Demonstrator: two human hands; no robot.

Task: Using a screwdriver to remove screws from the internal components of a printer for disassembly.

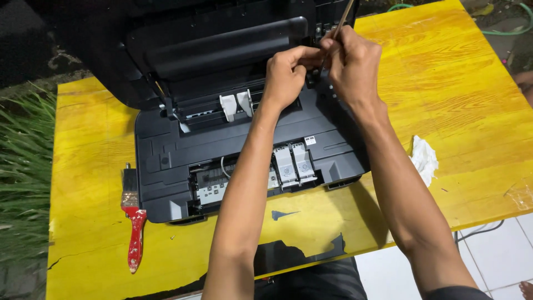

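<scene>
Both hands meet at the printer's (244,139) rear right corner, just under its raised lid (222,39). The right hand (352,64) is closed around a thin stick-like tool (345,15), whose long axis runs up and away from the knuckles, its lower end hidden between the hands. The left hand (288,72) is pinched shut, fingertips touching the right hand at the tool; what it grips cannot be told. Toward the body from the hands sit the cartridges (294,164). A red brush (133,222) lies on the surface far left, a white rag (425,158) to the right.
</scene>
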